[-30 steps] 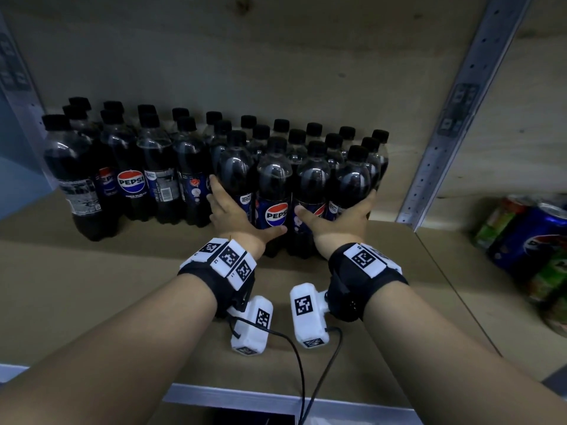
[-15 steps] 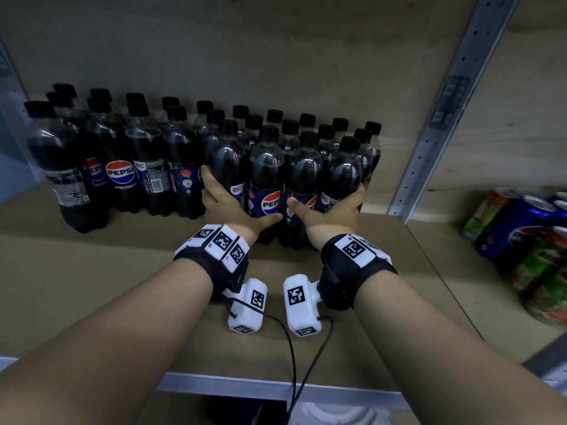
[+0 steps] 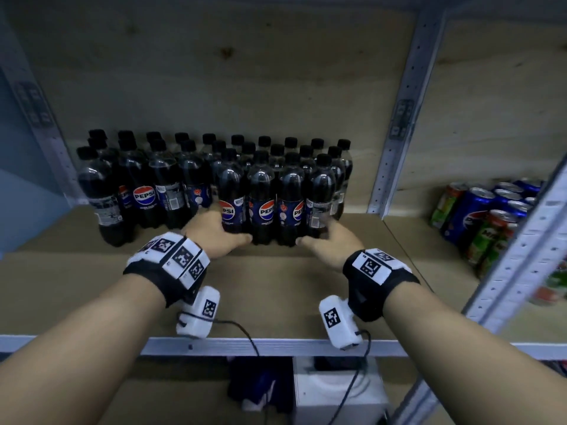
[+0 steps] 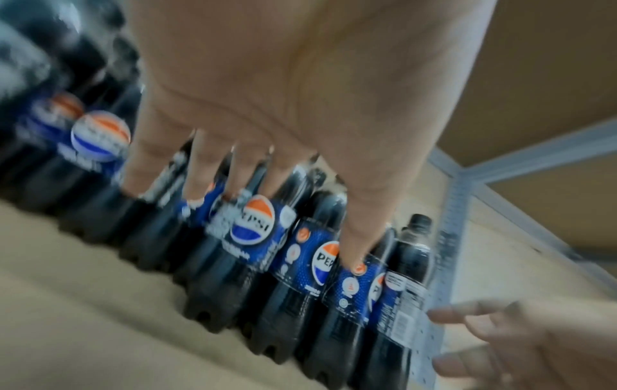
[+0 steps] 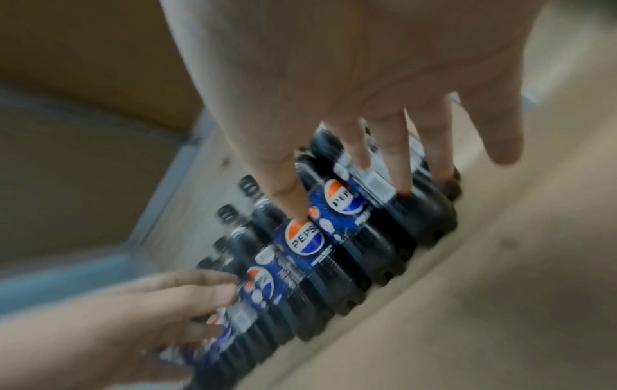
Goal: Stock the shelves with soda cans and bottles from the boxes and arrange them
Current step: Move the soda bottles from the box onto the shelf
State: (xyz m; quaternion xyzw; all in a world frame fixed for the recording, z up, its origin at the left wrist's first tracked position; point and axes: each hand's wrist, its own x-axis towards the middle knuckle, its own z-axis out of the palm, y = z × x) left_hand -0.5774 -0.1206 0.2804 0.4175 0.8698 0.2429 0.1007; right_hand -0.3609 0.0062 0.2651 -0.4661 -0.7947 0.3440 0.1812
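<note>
Several dark Pepsi bottles (image 3: 196, 179) with black caps stand in rows at the back of the wooden shelf (image 3: 276, 289). A front row of bottles (image 3: 276, 207) stands out from the block. My left hand (image 3: 214, 234) lies at that row's left end, fingers straight and touching the end bottle's lower side. My right hand (image 3: 329, 242), blurred, is at the right end, fingers spread at the last bottle's base. The left wrist view shows my left hand (image 4: 284, 105) open over the labels (image 4: 254, 232). The right wrist view shows my right hand (image 5: 350, 79) open too.
A perforated metal upright (image 3: 399, 118) divides this bay from the right one, where Pepsi and green cans (image 3: 478, 216) stand. One bottle (image 3: 101, 194) stands forward at the far left. The shelf's metal front rail (image 3: 276, 346) runs below my wrists; a white box (image 3: 337, 391) sits underneath.
Both hands have drawn back and down from the sides of the front bottles toward their bases. My head has pulled back, so the shelf's front rail and the space below show.
</note>
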